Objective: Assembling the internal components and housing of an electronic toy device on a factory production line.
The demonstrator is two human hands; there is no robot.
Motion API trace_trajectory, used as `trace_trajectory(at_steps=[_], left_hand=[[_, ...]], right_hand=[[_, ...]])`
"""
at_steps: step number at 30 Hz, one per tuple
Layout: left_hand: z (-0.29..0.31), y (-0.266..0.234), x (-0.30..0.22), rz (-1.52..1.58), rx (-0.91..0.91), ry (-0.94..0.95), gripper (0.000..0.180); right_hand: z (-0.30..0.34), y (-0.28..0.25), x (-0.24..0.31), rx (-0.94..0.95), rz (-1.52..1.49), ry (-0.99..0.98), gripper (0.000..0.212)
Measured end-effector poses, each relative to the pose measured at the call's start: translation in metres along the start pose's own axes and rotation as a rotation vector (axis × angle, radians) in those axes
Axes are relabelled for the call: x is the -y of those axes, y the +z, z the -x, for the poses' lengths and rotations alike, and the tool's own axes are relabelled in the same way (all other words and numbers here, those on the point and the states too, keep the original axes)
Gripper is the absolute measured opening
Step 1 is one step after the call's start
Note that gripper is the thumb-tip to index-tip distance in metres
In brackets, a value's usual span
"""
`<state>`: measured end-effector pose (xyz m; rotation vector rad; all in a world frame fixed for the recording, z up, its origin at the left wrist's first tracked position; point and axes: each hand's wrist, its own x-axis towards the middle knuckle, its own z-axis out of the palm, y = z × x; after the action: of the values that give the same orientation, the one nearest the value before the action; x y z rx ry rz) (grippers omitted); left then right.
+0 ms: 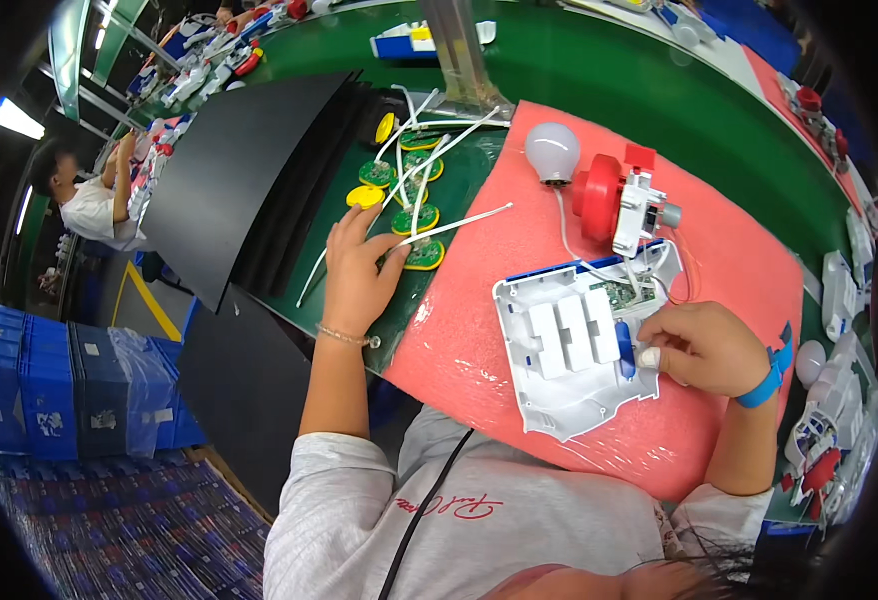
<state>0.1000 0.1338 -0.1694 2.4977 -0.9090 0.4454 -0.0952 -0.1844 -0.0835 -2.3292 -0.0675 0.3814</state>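
Note:
My left hand point(362, 265) reaches over a cluster of round green circuit boards point(416, 219) with yellow rims and white leads. Its fingers are apart, the fingertips at a yellow disc point(364, 197) and the thumb close to the nearest board point(425, 255). A white plastic housing half point(556, 400) lies open side up on the pink foam mat point(459, 330). At its right edge, my right hand point(704, 348) is closed with curled fingers, gripping the housing beside a blue part point(625, 349). Thin wires run from the housing to a red and white motor-like assembly point(604, 200) and a white bulb-shaped piece point(553, 153).
Black sheets point(249, 170) are stacked at the left of the boards. A metal post point(454, 55) rises behind the mat, before a green conveyor belt point(599, 70). More housings point(834, 400) lie at the right. Blue crates point(49, 380) and another person point(94, 200) are at the left.

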Motion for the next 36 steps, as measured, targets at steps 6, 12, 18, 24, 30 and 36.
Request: trace_trajectory(at_steps=[6,12,18,24,30,36], left_hand=[[-0.007,-0.019,-0.016,0.128,-0.073,0.112,0.013],[-0.044,-0.058,-0.079,0.157,-0.137,0.571,0.018],[-0.069,-0.049,-0.112,0.085,-0.244,0.741,0.021],[-0.089,-0.022,-0.138,0.122,-0.424,0.900,0.031],[-0.087,-0.002,-0.146,0.167,-0.428,0.772,0.031],[-0.084,0.014,-0.145,0.389,-0.308,0.508,0.021]], right_hand=[[0.008,-0.001,-0.001,-0.280,0.017,-0.131,0.022],[-0.009,0.005,0.013,-0.730,0.098,-0.386,0.023],[0.000,0.002,-0.004,-0.232,-0.409,-0.179,0.022],[-0.003,-0.006,-0.022,0.075,-0.896,-0.094,0.019],[-0.011,-0.005,-0.029,0.115,-0.567,-0.220,0.019],[-0.032,0.017,-0.029,-0.194,-0.154,-0.203,0.017]])
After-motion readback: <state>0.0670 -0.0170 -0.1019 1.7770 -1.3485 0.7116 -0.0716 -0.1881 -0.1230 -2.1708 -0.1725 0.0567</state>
